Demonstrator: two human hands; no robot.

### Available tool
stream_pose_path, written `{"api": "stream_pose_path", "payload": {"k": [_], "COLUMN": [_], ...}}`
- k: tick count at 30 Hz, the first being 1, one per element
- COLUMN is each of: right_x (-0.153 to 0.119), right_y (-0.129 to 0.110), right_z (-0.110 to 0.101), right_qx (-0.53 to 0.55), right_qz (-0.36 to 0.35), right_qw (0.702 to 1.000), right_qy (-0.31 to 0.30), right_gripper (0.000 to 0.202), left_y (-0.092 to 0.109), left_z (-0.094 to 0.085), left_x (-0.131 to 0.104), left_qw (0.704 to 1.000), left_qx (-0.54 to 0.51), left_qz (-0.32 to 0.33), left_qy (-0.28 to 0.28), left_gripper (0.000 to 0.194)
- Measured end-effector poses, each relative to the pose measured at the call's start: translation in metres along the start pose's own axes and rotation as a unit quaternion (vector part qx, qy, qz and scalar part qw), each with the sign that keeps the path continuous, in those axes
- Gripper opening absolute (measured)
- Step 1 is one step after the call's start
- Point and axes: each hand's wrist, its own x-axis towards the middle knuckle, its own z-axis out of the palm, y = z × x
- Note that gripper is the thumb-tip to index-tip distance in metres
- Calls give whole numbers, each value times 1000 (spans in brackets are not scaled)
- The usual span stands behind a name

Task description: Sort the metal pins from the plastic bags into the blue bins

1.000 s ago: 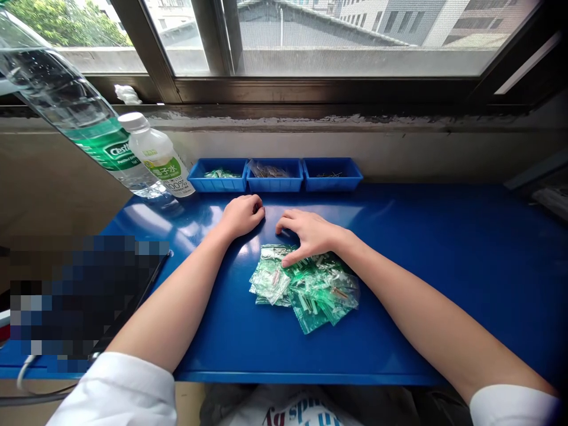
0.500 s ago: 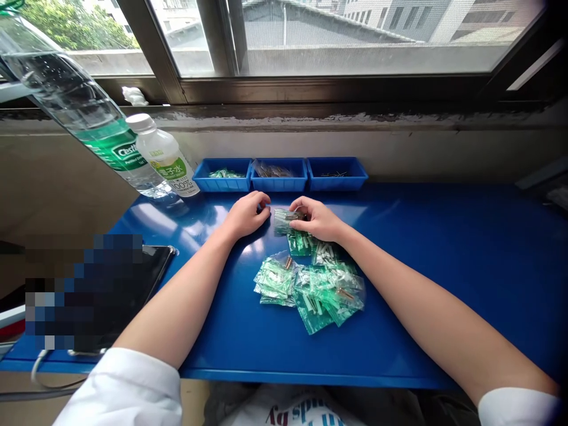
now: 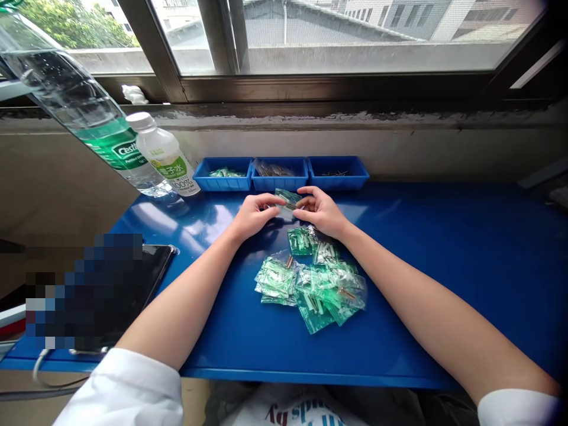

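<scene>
Between my hands, a little above the tabletop, is a small clear-and-green plastic bag (image 3: pixel 287 198) with thin metal pieces showing inside. My left hand (image 3: pixel 257 214) pinches the bag's left side with thumb and fingertips. On the other side, my right hand (image 3: pixel 323 212) grips it between thumb and fingers. Just below lie a green bag (image 3: pixel 302 241) and another small bag (image 3: pixel 326 253). Closer to me is a stack of similar bags (image 3: pixel 276 279), beside a looser pile of green bags (image 3: pixel 326 293) with copper-coloured pieces showing in it.
Along the wall stand three blue bins, the left bin (image 3: pixel 223 182), middle bin (image 3: pixel 279 183) and right bin (image 3: pixel 338 182), each with small parts inside. A large water bottle (image 3: pixel 115 136) and a smaller bottle (image 3: pixel 166 157) stand left. A dark tablet (image 3: pixel 133 296) lies at the left edge.
My right hand has lifted the bag slightly up and away from the piles. My left hand has moved right and closed on the bag's left side.
</scene>
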Motion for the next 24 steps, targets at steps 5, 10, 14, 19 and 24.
{"api": "stream_pose_path", "payload": {"k": [5,10,14,19,24], "right_x": [0,0,-1,-3,-3], "right_y": [-3,-3,-1,-6,-8], "right_z": [2,2,1,3,3], "right_qx": [-2,-16,-26,-32,-49], "right_qz": [17,15,3,11,14], "right_qw": [1000,1000,1000,999,999], "right_qy": [18,11,-1,-12,-11], "right_gripper": [54,50,49,42,35], "left_y": [-4,-10,-21,-24,-24], "left_z": [-7,-25,-30,-28,-26], "left_x": [1,0,3,6,6], "left_qw": [925,858,862,874,878], "left_qx": [251,371,392,374,376], "left_qz": [14,-35,-62,-69,-47], "left_qy": [287,354,315,302,293], "left_gripper": [52,79,62,37,27]}}
